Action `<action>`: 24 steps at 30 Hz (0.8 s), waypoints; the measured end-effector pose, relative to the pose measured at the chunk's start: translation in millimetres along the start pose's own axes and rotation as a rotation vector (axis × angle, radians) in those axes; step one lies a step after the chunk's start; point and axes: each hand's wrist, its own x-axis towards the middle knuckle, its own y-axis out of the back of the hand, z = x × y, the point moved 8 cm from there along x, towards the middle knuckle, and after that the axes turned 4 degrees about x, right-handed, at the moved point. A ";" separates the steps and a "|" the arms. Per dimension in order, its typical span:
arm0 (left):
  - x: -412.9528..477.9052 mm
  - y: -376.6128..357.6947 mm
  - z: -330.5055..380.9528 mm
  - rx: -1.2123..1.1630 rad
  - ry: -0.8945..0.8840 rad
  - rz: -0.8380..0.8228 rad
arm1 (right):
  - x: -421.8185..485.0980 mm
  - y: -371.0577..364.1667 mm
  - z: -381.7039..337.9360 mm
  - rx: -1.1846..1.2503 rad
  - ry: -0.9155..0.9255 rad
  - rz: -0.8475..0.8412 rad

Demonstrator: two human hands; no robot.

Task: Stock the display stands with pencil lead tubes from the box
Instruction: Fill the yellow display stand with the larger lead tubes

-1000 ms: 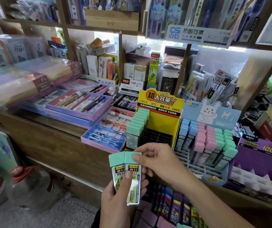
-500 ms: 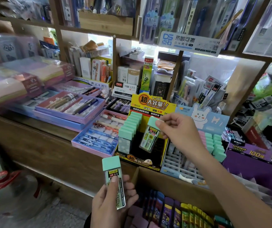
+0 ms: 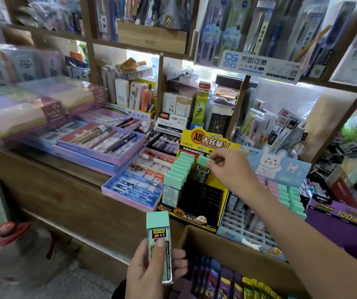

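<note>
Lowest and furthest left of the working things, the left hand (image 3: 149,270) grips 1 mint-capped lead tube (image 3: 159,244) upright, thumb pressed across its label and fingers curled behind it; 1 second ago it held 2 side by side, so only this spare is left to place. Just right of it, the cardboard box (image 3: 227,251) shows rows of purple and yellow tubes (image 3: 227,283) waiting. Above, the yellow display stand (image 3: 205,197) has its left column (image 3: 178,169) filled with mint caps, while the dark slots beside that column look mostly open. The second tube (image 3: 202,169), which half a second ago hung tilted over the middle of the stand, now sits at the back of the next column, its lower end down among the slots and its cap level with the neighbouring caps. The right hand (image 3: 231,169) pinches that cap from the right between thumb and fingertips, the other fingers curled in, so the tube seems seated or nearly so but not yet released. Further right, the blue rabbit stand (image 3: 281,167) holds pink and mint caps, untouched.
</note>
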 end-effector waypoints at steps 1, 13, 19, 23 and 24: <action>0.3 0.2 0.2 0.002 -0.002 0.000 | 0.1 -2.1 -0.6 -0.008 0.006 -0.008; 1.2 -3.2 3.9 0.029 -0.059 -0.018 | 3.3 -10.7 1.4 -0.090 0.003 -0.064; 1.1 -2.5 2.9 0.021 -0.056 -0.030 | 6.6 -16.0 -8.6 -0.282 0.033 -0.095; 2.1 -2.9 1.7 0.027 -0.050 -0.031 | 5.8 -19.9 -7.7 -0.407 0.015 -0.127; 2.1 -3.0 1.5 0.026 -0.047 -0.033 | 6.2 -20.9 -7.1 -0.440 0.004 -0.145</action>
